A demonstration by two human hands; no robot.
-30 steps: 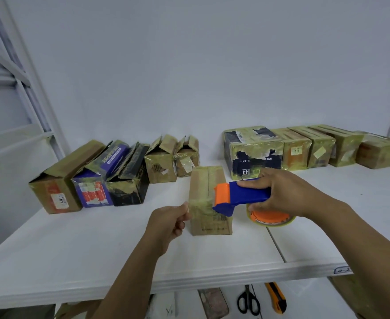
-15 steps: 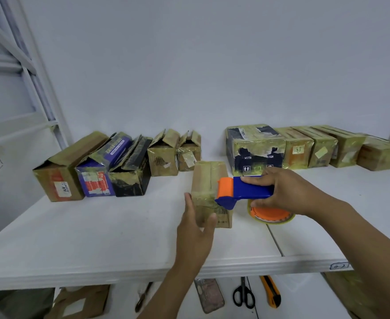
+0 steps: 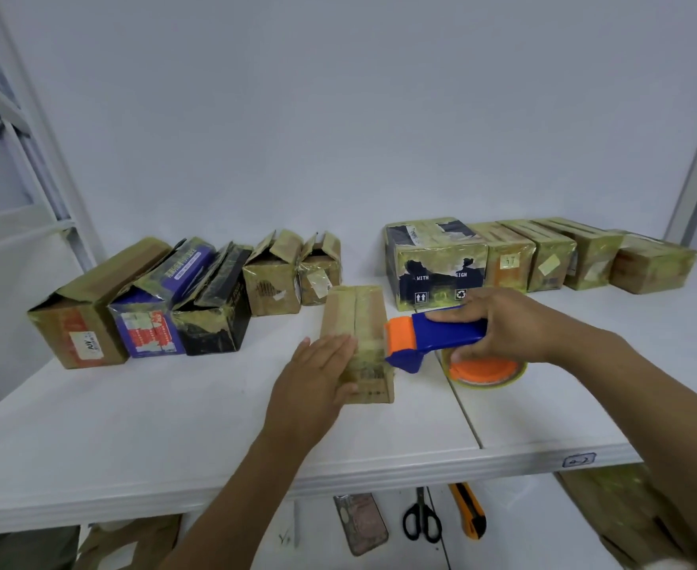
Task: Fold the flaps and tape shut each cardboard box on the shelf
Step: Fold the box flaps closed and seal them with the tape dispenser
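the small box (image 3: pixel 357 312) stands alone at the middle of the shelf (image 3: pixel 133 425), flaps folded flat, its seam running away from the person. the left hand (image 3: pixel 318 380) lies flat over its near end, fingers straight, pressing the top down and grasping nothing. the right hand (image 3: pixel 503 322) is wrapped round the blue handle of the tape gun (image 3: pixel 429 339). the gun's orange and blue nose sits just beside the box's right edge, low at the near corner, and its roll hangs under the hand, close to the shelf.

this looks like the taping step for this one box: the flaps are down and the flat hand steadies the box, or smooths tape, at the near end. whether a strip already covers the seam i cannot tell, since the top is glossy and blurred.

next, as i judge it, the tape wants cutting clean at the gun's blade and the loose end rubbing down. the box then belongs with the closed boxes (image 3: pixel 544 257) at the back right. after that, one of the open boxes (image 3: pixel 272 273) at the back left, whose flaps stand up, needs pulling forward.
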